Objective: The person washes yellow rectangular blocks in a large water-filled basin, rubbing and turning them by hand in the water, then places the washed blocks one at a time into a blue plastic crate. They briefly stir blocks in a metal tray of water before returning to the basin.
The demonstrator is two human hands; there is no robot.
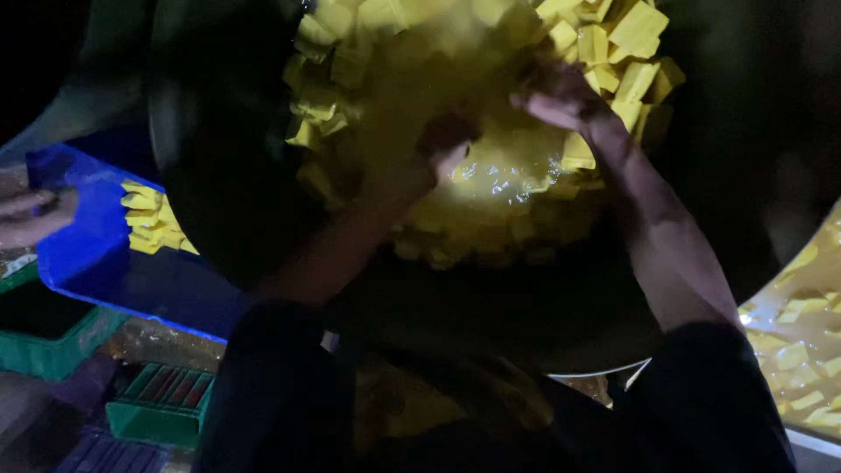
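both hands, left hand [442, 144] and right hand [561, 101], are sinking apart, fingers curled, into wet, glistening yellow blocks [517, 175] filling a dark basin [219, 175].

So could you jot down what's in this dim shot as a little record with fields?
Light: very dim
Main vessel: large dark pan full of yellow cubes in liquid
Left hand: in the pan among the cubes, grip unclear
Right hand: in the pan, touching cubes
Left side: blue crate with yellow cubes, another person's hand at it
Below: green crates
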